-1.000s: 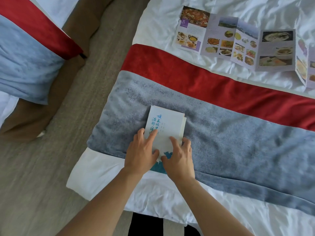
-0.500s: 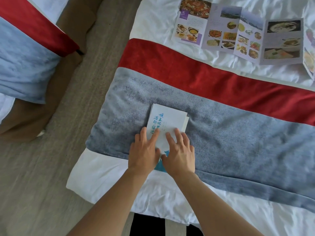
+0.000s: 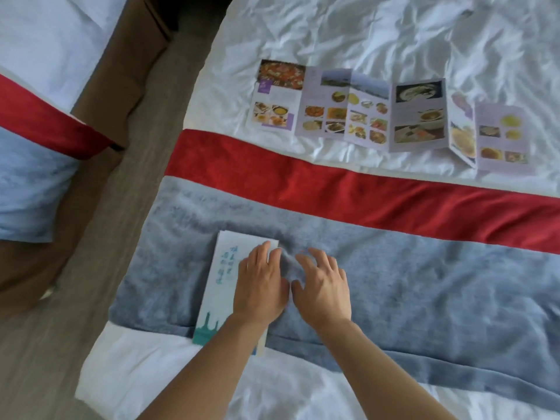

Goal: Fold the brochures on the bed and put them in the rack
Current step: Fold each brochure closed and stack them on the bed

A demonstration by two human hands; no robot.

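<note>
A folded white brochure [image 3: 222,277] with blue lettering and a teal skyline lies on the grey-blue bed runner [image 3: 424,283]. My left hand [image 3: 260,286] lies flat on its right half, fingers straight, pressing it down. My right hand [image 3: 324,286] sits just to the right of the brochure, fingers spread and relaxed on the runner, holding nothing. A second brochure [image 3: 391,119], unfolded into several panels of food photos, lies spread on the white sheet farther up the bed. No rack is in view.
The runner has a red band [image 3: 363,189] between the grey part and the white sheet [image 3: 394,34]. A strip of wood floor [image 3: 100,237] separates this bed from a second bed [image 3: 36,116] at the left with the same runner.
My right hand slid off the folded brochure onto the runner beside it. My left hand moved up along the brochure's right side. The view tilted up, showing more of the bed.
</note>
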